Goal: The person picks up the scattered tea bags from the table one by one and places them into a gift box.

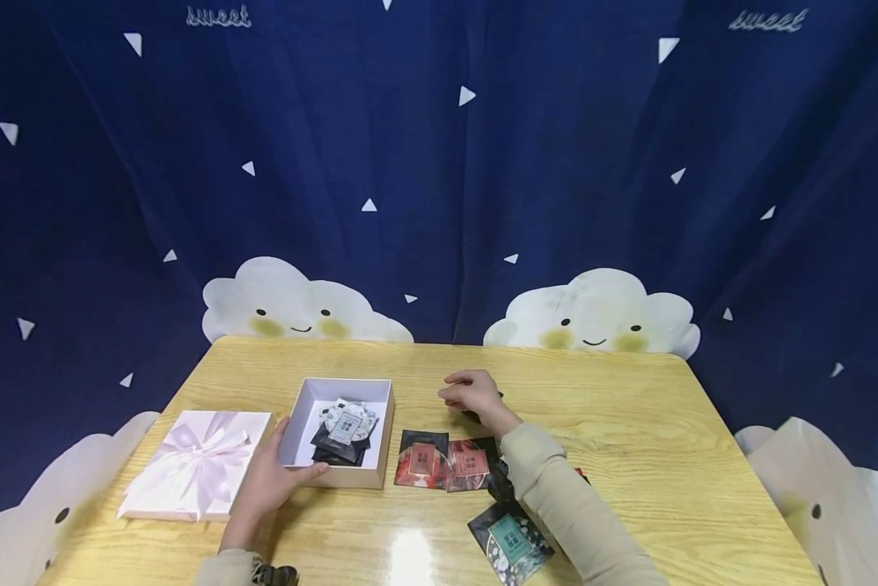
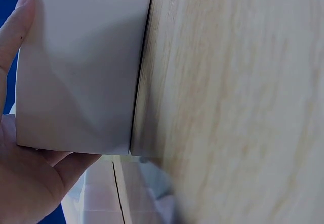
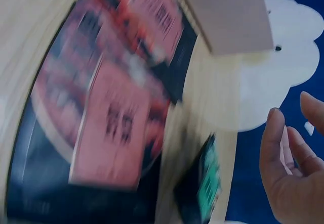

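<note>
My left hand (image 1: 272, 478) grips the front left corner of an open white box (image 1: 386, 427), thumb along the front wall and fingers by the side wall. In the left wrist view, the box's plain wall (image 2: 81, 72) stands on the wood beside the hand. Inside the box lies a pile of black and white patterned packets (image 1: 346, 427). My right hand (image 1: 477, 396) hovers beyond two red-labelled packets, its fingers loosely bent with nothing between them. Below that hand in the right wrist view is a dark packet with a green label (image 3: 202, 183).
Two red-labelled packets (image 1: 422, 459) lie side by side right of the box. A green-labelled floral packet (image 1: 510, 541) lies nearer, beside the right sleeve. A white lid with a pink ribbon bow (image 1: 200, 456) rests at the left. Behind the table (image 1: 629, 423) hangs a navy curtain.
</note>
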The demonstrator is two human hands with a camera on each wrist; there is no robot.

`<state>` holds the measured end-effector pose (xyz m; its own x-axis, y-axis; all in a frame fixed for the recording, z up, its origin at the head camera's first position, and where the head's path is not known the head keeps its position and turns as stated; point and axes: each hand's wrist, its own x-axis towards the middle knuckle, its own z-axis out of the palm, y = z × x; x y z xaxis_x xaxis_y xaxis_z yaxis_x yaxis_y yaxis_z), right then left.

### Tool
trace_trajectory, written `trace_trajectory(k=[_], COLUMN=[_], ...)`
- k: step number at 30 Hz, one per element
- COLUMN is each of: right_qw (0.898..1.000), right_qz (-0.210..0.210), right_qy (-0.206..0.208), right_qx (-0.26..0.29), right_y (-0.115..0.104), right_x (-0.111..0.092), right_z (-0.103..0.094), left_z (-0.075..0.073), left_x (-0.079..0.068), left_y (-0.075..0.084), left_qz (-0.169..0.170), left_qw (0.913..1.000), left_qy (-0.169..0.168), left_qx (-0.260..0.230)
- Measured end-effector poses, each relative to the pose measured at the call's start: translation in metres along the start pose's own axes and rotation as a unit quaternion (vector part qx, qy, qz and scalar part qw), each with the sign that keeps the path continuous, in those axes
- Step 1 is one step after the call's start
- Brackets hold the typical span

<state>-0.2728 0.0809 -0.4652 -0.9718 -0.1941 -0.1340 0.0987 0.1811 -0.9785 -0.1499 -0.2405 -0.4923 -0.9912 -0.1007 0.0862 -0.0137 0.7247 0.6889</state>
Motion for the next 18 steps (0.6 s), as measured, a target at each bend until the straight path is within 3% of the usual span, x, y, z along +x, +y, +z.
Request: trace_trajectory(k=[8, 18], right_qw=[0.997, 0.987], right_qz=[-0.002, 0.016], right_qy=[0.012, 0.027], right_qx=[-0.07, -0.16], right_y=[0.016, 0.037], right_x=[0.007, 0.022], right_z=[-0.033, -0.064], left_z=[0.001, 0.002], left_x=[0.001, 0.001], left_y=[0.0, 0.0], left_qz=[0.007, -0.001], left_qw=[1.0, 0.9999], left_qy=[0.005, 0.007], left_qx=[-0.002, -0.013])
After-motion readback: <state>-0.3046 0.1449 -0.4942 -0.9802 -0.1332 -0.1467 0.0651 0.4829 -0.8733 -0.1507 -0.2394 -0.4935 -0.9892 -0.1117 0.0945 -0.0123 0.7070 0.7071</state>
